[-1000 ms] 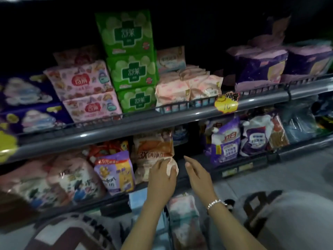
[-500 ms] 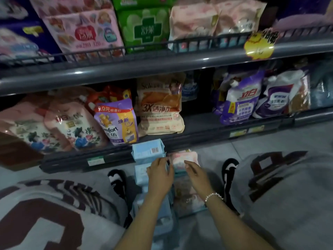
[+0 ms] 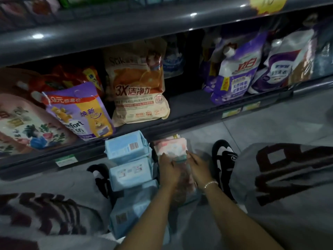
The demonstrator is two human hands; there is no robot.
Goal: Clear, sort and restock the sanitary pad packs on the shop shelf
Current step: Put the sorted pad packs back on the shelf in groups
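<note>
Low in the middle of the frame, both hands close on a pink pad pack (image 3: 171, 147) that tops a stack of similar pink packs on the grey floor (image 3: 261, 123). The left hand (image 3: 169, 168) grips the pack's left end with curled fingers; the right hand (image 3: 199, 165), a beaded bracelet (image 3: 210, 184) at its wrist, grips the right end (the lower packs in that stack are blurred and partly hidden by the forearms).

Just left of the pink stack, touching or nearly so, stands a column of light blue pad packs (image 3: 128, 150) running down toward the bottom of the frame, the top one showing a barcode label.

Across the middle of the frame runs the bottom shelf (image 3: 194, 103) holding laundry refill pouches: a floral pouch (image 3: 27, 123) at far left, a purple and yellow pouch (image 3: 79, 112) beside it, an orange and cream pouch (image 3: 138, 89) at centre, and two purple and white pouches (image 3: 236, 74) at the right. A bare gap of shelf lies between the orange pouch and the purple ones.

A grey shelf edge (image 3: 126, 31) crosses the top, with a yellow price tag (image 3: 266, 4) at upper right. Grey patterned trouser knees fill the lower left and right corners, and a black and white shoe (image 3: 223, 159) sits just right of the right hand.
</note>
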